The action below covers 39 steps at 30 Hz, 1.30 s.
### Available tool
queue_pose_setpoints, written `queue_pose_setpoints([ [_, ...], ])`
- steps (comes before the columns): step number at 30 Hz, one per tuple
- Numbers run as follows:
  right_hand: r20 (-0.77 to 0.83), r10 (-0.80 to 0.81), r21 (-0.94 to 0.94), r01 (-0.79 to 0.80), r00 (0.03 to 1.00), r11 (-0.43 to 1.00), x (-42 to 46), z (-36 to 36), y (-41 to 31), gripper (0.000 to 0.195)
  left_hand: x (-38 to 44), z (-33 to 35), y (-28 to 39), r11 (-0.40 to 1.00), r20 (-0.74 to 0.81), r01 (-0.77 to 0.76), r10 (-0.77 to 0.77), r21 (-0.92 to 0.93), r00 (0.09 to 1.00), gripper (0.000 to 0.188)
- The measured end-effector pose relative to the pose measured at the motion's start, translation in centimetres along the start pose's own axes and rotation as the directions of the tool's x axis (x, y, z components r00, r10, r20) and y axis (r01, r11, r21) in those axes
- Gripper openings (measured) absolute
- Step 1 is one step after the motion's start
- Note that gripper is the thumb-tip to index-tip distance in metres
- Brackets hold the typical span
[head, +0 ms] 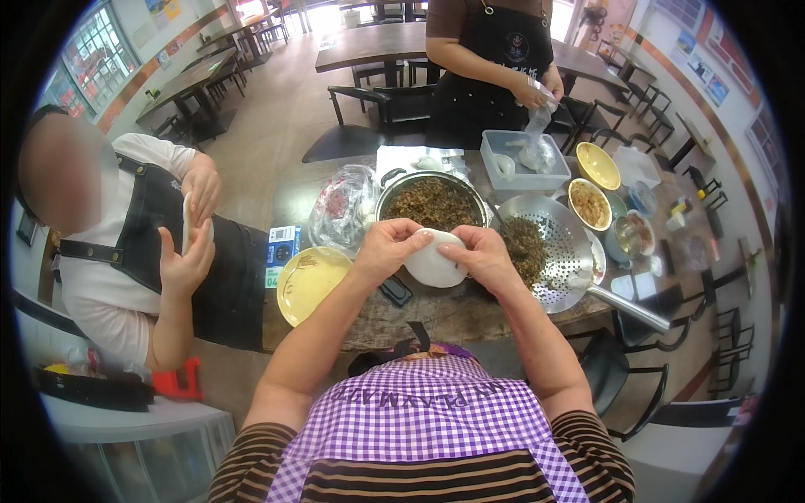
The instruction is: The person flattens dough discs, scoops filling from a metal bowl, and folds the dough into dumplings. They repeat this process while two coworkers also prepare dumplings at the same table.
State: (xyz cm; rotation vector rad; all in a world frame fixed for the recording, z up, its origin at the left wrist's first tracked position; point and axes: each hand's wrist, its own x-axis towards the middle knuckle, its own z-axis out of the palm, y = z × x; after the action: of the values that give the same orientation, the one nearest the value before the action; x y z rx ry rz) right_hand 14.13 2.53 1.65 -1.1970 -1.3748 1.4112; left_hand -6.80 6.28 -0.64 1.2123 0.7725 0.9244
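Observation:
A flat white round of dough (435,264) is pinched along its upper edge between both my hands. My left hand (395,246) grips its upper left side, and my right hand (479,250) its upper right, thumbs on the near face. Just beyond it stands a metal pot (381,196) of dark chopped filling (434,200), partly hidden by my fingers. To the right of my right hand lies a perforated metal strainer (569,242) with more chopped filling (525,248) and a spoon in it. The dough is held above the wooden table's near side.
A yellow plate (311,283), a dark phone-like object (395,291) and a plastic-wrapped bundle (343,204) lie left. The strainer's handle (635,311) juts past the table edge. Bowls (590,204) and a plastic tub (525,179) stand right. One co-worker (157,232) presses dough; another (490,75) handles a plastic bag.

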Motion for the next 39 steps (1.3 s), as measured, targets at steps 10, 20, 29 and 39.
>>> queue_pose_setpoints([
  [10, -0.095, -0.020, 0.086, 0.028, 0.995, 0.996, 0.5, 0.2, 0.3, 0.029, 0.1, -0.4, -0.2, 0.992, -0.054, 0.047, -0.054, -0.119, 0.997, 0.027],
  [20, 0.006, -0.076, -0.013, 0.076, 0.997, 0.997, 0.4, 0.2, 1.2, 0.037, 0.2, -0.8, -0.9, 0.995, 0.061, 0.037, -0.032, -0.088, 0.998, 0.033],
  [29, -0.030, 0.019, 0.032, -0.018, 0.999, 0.999, 0.3, 0.3, 1.1, 0.037, -0.4, -0.5, -0.8, 0.993, 0.114, 0.093, -0.084, -0.079, 0.990, 0.049],
  [39, -0.001, 0.025, 0.416, -0.022, 1.000, 0.909, 0.1, 1.9, 1.9, 0.031, -1.4, 2.0, -3.3, 0.613, 0.140, 0.157, -0.075, -0.774, 0.987, 0.050],
])
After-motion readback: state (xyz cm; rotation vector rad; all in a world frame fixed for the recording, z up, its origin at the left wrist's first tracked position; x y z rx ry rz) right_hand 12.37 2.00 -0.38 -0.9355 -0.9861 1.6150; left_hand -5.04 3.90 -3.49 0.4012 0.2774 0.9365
